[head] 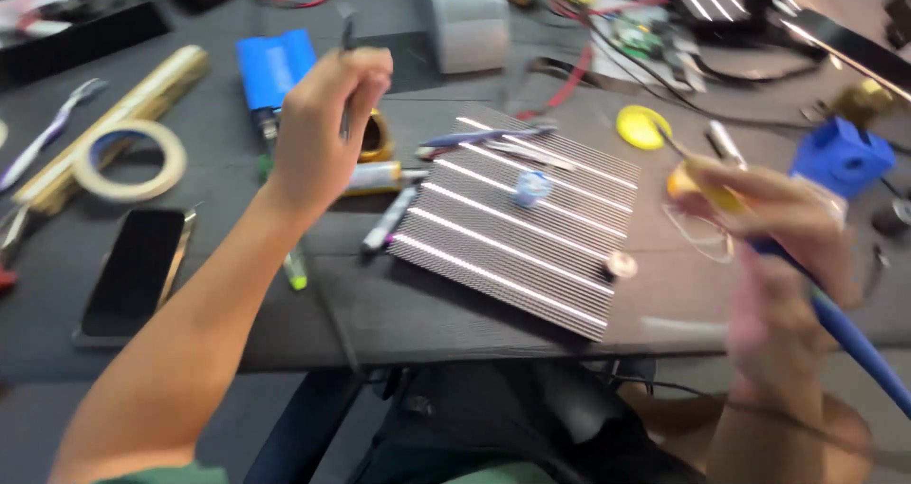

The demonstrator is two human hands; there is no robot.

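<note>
My left hand (pixel 323 133) is raised over the dark table, its fingers pinched on a thin dark tool (pixel 346 52) that points upward. My right hand (pixel 788 223), blurred by motion, grips a soldering iron (pixel 707 185) with a yellow collar and a blue handle and cord running off to the lower right. Between the hands lies a square dark panel (pixel 517 223) with bright striped rows. A small blue-white round part (pixel 531 188) sits on it, and a small round piece (pixel 622 266) rests at its right edge.
A black phone (pixel 133 270), a roll of tape (pixel 128 161), a brass-coloured bar (pixel 114 123) and a blue block (pixel 275 66) lie on the left. Pens (pixel 389 220) lie beside the panel. A yellow disc (pixel 641 126), a blue holder (pixel 840 157), red wires and circuit boards crowd the back right.
</note>
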